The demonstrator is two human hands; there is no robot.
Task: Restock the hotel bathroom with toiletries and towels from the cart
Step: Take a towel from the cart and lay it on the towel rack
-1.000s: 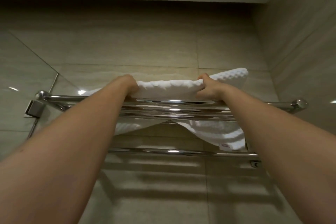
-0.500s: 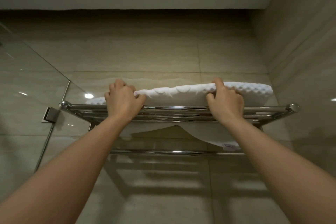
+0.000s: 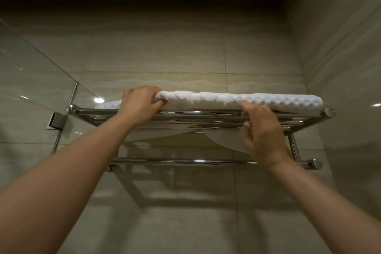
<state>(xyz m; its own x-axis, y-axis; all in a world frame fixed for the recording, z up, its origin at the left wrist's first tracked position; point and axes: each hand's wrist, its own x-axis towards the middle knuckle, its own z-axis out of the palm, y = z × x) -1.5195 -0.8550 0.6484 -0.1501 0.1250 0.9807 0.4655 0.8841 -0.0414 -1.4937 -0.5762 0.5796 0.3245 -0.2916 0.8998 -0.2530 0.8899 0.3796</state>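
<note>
**Towel on the rack, one hand gripping**

A white towel point(image 3: 226, 100) with a waffle weave lies folded flat on top of a chrome rack point(image 3: 195, 112) fixed to a beige tiled wall point(image 3: 165, 51). It covers nearly the whole shelf, from near the left end knob to just short of the right one. A loose flap point(image 3: 222, 140) of the towel sags through the shelf bars and hangs above the lower bar point(image 3: 185, 161).

The left hand point(image 3: 142, 105) grips the towel's front edge towards the left side. Its fingers curl over the top of the fold and the thumb tucks under it, with the wrist in front of the front rail.

The right hand point(image 3: 261, 130) holds nothing. Its fingers are spread and loosely bent in front of the rack's right half, and the fingertips point(image 3: 244, 106) reach up to the towel's lower edge. The hand is blurred, so whether they touch the cloth cannot be told. It covers part of the hanging flap.

To the left, a glass panel point(image 3: 31, 88) meets the wall at a metal clamp point(image 3: 56, 120) just beside the rack's left end. A side wall point(image 3: 346, 68) closes in on the right, near the rack's right knob.
</note>
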